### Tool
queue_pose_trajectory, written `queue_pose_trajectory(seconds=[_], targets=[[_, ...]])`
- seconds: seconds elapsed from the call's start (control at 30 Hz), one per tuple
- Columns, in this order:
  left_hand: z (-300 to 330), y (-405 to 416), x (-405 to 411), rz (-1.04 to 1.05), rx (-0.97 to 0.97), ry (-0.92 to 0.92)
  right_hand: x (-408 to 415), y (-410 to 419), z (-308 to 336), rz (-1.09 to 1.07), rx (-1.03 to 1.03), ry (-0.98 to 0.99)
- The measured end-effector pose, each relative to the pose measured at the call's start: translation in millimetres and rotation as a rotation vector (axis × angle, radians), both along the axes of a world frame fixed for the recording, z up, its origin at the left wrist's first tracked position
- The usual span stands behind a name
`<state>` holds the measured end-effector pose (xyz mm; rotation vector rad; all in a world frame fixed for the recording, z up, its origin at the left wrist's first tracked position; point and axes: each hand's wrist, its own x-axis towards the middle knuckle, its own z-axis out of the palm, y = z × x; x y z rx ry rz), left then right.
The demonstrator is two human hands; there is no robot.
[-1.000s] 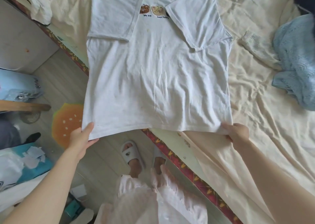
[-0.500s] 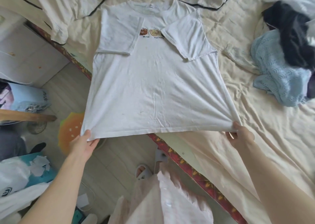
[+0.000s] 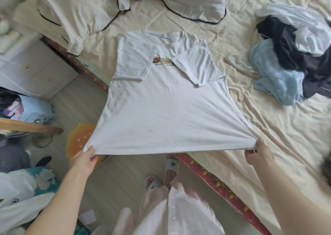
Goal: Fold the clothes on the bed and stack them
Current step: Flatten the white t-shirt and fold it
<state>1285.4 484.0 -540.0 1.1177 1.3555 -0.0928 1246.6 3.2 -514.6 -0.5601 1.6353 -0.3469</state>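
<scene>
A white T-shirt point(image 3: 166, 107) with a small bear print lies face up across the bed's corner, both short sleeves folded in over the chest. Its hem is stretched taut off the bed's edge over the floor. My left hand point(image 3: 84, 158) pinches the hem's left corner, and my right hand point(image 3: 258, 153) pinches the right corner. At the right of the cream bed sheet point(image 3: 268, 127) lies a heap of unfolded clothes: a light blue knit point(image 3: 274, 79), a black garment point(image 3: 293, 50) and a white garment point(image 3: 300, 23).
Pillows with black piping point(image 3: 179, 0) lie at the head of the bed. The bed's red patterned edge point(image 3: 206, 172) runs diagonally. On the floor to the left are a burger-shaped mat point(image 3: 78, 140), a wooden bar point(image 3: 30, 127) and bags. My slippered feet point(image 3: 161, 174) stand by the bed.
The view has pulled back and up, so the shirt's collar, the pillows and the clothes heap now show. Both hands keep hold of the hem corners, which are pulled wider and tauter.
</scene>
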Motion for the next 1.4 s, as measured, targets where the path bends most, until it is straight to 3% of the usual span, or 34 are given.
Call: queue_pose_trajectory(seconds=[0.2, 0.4, 0.73, 0.93, 1.2, 1.4], targets=[[11.2, -5.7, 21.2, -0.011, -0.094, -0.080, 12.4, 9.8, -0.8, -0.039, 0.097, -0.182], [34.5, -13.4, 79.7, 0.027, -0.049, -0.203, 52.2, -1.5, 8.0, -0.085, 0.145, -0.339], [54.4, -41.8, 244.7, 0.077, -0.003, -0.345, 200.8, -30.0, 3.8, 0.017, 0.028, -0.435], [33.7, -60.5, 335.0, -0.014, 0.046, -0.311, 284.7, -47.2, -22.8, 0.235, -0.122, -0.259], [-11.5, -60.6, 411.8, -0.092, 0.089, -0.273, 370.6, -60.5, -63.4, 0.159, -0.022, -0.239], [-53.7, -76.4, 439.5, -0.154, -0.004, -0.162, 397.5, -55.0, -111.8, 0.361, 0.017, -0.097]])
